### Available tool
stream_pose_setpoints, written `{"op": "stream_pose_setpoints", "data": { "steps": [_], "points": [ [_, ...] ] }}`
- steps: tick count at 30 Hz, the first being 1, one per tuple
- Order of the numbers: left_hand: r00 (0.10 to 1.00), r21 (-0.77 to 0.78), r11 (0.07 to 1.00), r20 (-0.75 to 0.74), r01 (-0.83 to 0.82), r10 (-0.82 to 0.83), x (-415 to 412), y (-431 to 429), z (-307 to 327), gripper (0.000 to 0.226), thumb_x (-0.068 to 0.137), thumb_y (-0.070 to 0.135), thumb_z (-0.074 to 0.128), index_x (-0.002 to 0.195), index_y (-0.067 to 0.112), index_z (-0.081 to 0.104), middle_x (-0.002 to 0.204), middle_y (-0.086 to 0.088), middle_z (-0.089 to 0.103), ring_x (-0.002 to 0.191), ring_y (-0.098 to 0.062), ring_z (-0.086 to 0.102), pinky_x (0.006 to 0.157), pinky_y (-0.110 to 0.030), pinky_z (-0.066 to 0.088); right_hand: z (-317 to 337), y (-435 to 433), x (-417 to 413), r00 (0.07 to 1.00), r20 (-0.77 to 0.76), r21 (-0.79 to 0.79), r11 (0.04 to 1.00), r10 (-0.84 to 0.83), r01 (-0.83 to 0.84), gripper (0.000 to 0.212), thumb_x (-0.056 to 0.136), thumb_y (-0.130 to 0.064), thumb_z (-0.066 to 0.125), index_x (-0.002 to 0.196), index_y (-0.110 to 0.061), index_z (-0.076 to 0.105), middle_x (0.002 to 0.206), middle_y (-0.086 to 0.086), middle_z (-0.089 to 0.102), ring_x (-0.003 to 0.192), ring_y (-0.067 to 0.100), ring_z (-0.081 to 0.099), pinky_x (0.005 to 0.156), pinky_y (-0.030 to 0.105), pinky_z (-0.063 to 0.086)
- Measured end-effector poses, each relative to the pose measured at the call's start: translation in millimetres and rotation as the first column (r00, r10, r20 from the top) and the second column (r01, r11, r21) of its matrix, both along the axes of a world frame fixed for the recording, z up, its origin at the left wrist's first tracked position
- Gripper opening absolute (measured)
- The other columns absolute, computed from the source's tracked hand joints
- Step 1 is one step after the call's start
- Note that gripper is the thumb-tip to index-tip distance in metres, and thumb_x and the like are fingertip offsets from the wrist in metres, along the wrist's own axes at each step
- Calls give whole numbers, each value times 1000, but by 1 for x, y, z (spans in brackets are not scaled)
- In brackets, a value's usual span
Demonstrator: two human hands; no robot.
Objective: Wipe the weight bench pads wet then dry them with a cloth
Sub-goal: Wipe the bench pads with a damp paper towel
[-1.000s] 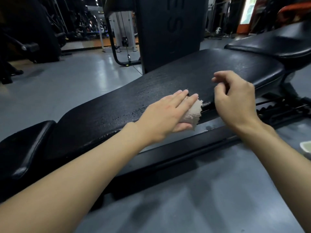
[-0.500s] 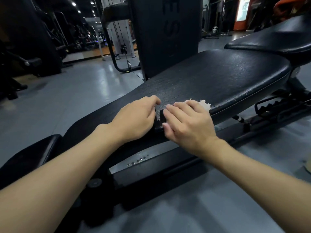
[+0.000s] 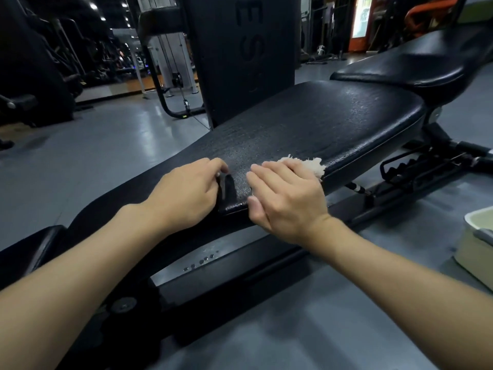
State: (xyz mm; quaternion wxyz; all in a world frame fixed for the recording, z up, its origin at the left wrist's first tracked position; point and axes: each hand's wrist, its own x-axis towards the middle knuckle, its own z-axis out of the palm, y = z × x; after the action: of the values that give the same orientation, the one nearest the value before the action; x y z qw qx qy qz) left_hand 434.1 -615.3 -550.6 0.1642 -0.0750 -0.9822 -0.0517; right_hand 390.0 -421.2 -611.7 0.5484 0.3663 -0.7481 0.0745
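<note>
Where the left hand lies: on the near edge of the pad, knuckles up, fingers curled against a dark raised fold in the cover. I cannot tell whether it grips the fold.
Right hand: just beside the left, palm down, fingers straight, pressing the cloth flat; the thumb lies at the pad's near edge.
Cloth: pale and frayed, mostly under the right fingers, with a tuft showing past them on the pad's near edge.
Frame: black, running under the near edge below both wrists.
Tub: pale, on the floor to the right, well apart from the right forearm.
Open room: bare, wet-beaded pad stretches beyond the hands and rightward to its rounded end.
Far side: a second pad rises past that end, and a dark machine column stands behind.
Change: a second ago the left hand pressed the cloth while the right hovered with its fingers curled; now the right hand has the cloth. Since half a second ago, both hands sit nearly as they did.
</note>
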Motion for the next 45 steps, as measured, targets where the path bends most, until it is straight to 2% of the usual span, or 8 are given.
{"op": "stream_pose_setpoints", "data": {
  "steps": [8, 12, 17, 21, 26, 30, 40, 45],
  "points": [
    [994, -74, 997, 111, 20, -12, 3, 29, 14, 32, 102, 39, 30, 130, 33, 45, 124, 5, 51, 112, -24, 54, 89, -38, 43, 16, 61, -13, 987, 75, -125, 980, -144, 152, 35, 93, -25, 43, 102, -10, 73, 114, 5, 70, 123, 28, 58, 107, 52, 34],
    [991, -7, 998, 119, 62, -61, -19, 54, 19, 27, 101, 33, 33, 123, 30, 49, 126, 4, 51, 114, -23, 52, 89, -40, 44, 6, 20, 34, 896, 412, -591, 700, -167, 402, 46, 87, -27, 47, 126, -10, 62, 136, 13, 54, 125, 32, 47, 100, 50, 31],
    [988, -84, 996, 156, 25, -11, -30, 66, 21, 20, 99, 36, 31, 114, 31, 44, 111, 1, 51, 97, -26, 55, 84, -46, 50, 23, -31, 23, 718, 689, -571, 539, -94, 619, 62, 95, -36, 28, 146, -4, 42, 161, 17, 22, 150, 31, 12, 114, 59, 16],
    [985, -103, 994, 168, 43, -25, -29, 63, 27, 23, 100, 36, 32, 119, 34, 44, 113, 5, 50, 93, -22, 57, 82, -45, 51, 15, -5, 8, 778, 627, -599, 609, -47, 520, 61, 93, -29, 26, 147, -3, 40, 164, 13, 15, 152, 27, 1, 120, 56, -2],
    [985, -114, 993, 172, 42, -22, -29, 67, 29, 21, 98, 37, 33, 116, 32, 43, 111, 3, 49, 90, -24, 55, 82, -45, 50, 45, 83, -52, 733, 675, -677, 465, 84, 570, 62, 92, -23, 26, 150, -7, 35, 165, 15, 1, 152, 30, -8, 122, 48, -3],
    [969, 32, 990, 205, 137, -141, -44, 93, 34, 26, 97, 39, 36, 122, 41, 43, 119, 9, 46, 106, -20, 53, 95, -47, 46, 29, 36, -16, 778, 610, -747, 435, 150, 502, 69, 93, -30, 29, 154, 2, 18, 160, 29, -8, 149, 40, -11, 122, 45, -5],
    [929, 110, 955, 226, 274, -293, -96, 125, 67, 16, 96, 31, 56, 110, 31, 61, 102, 8, 63, 83, -6, 62, 79, -28, 51, 55, 82, -50, 625, 754, -633, 480, 203, 607, 69, 102, -31, 35, 157, -6, 3, 162, 18, -16, 150, 30, -17, 120, 38, -8],
    [858, 271, 958, 465, 98, -219, -144, 142, 88, 58, 80, 59, 67, 131, 39, 48, 125, 3, 48, 99, -18, 61, 80, -32, 54, 85, 132, -76, 507, 858, -463, 555, 84, 691, 59, 99, -40, 31, 150, -11, 27, 157, 11, 19, 143, 31, 18, 117, 45, 19]
  ]
}}
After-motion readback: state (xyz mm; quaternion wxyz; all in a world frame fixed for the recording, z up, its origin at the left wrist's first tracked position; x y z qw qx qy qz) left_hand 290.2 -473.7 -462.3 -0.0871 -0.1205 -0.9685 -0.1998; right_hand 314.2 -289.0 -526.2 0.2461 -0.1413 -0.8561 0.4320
